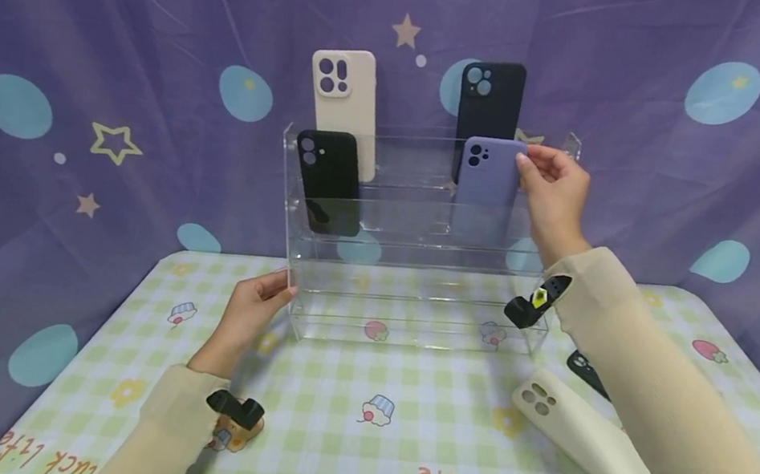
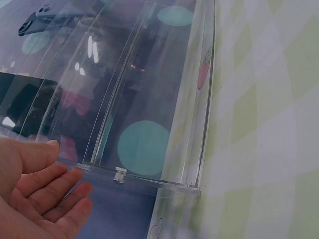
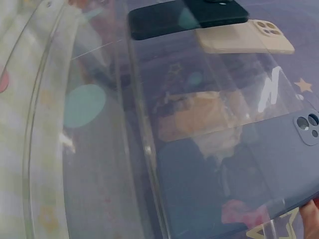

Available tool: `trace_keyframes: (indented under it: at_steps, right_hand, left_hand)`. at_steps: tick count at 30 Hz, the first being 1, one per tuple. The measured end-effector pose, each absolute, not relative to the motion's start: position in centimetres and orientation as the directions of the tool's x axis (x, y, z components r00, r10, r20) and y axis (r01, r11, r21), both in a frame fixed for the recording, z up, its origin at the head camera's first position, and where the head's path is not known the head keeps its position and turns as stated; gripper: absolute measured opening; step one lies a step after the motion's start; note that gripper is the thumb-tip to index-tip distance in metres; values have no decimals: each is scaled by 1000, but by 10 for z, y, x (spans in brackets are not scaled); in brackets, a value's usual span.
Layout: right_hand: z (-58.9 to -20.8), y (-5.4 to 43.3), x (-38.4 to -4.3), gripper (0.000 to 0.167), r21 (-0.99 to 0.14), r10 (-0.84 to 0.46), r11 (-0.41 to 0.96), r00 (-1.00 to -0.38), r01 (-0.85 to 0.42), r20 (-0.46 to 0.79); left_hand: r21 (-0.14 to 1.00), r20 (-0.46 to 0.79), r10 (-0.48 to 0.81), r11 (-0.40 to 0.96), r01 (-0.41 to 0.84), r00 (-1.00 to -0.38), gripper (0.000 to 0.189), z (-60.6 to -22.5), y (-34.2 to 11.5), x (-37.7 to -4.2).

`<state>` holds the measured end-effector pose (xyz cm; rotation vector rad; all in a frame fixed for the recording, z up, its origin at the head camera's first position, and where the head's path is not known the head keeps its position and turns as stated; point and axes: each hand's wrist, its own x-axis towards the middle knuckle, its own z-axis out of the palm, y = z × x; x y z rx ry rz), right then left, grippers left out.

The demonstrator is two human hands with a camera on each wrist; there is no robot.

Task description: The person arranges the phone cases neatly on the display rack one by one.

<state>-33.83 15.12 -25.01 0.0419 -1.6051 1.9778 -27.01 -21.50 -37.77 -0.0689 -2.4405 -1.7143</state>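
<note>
A clear tiered acrylic display stand [image 1: 376,313] stands on the table. My right hand [image 1: 555,193] pinches the upper right edge of a lavender phone case [image 1: 488,183], which stands upright at the second tier from the top. In the right wrist view, only a fingertip [image 3: 311,219] shows at the edge of that case. My left hand [image 1: 253,308] holds the stand's left side panel low down, thumb toward the front edge. A white phone case [image 1: 343,106] and a black one [image 1: 490,99] stand on the top tier. Another black case [image 1: 329,181] leans below the white one.
On the table right of the stand lie a cream phone case [image 1: 578,435] and a dark phone case [image 1: 587,371], partly hidden by my right sleeve. A checked cloth [image 1: 322,439] covers the table. Behind the stand hangs a purple patterned curtain [image 1: 184,23].
</note>
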Motion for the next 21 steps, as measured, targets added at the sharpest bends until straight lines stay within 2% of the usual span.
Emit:
trace_keyframes:
  at_steps: [7, 12, 21]
  right_hand:
    - [-245, 156, -336, 14, -920, 421, -133, -861, -369, 285]
    - [-244, 154, -335, 9, -929, 429, -122, -863, -349, 268]
    - [-246, 149, -335, 10, -926, 431, -126, -860, -355, 272]
  left_hand:
    - [923, 162, -50, 361, 134, -985, 36, -379, -215, -271]
    - [923, 169, -43, 357, 143, -985, 37, -377, -216, -271]
    - [924, 165, -57, 357, 134, -985, 36, -378, -215, -271]
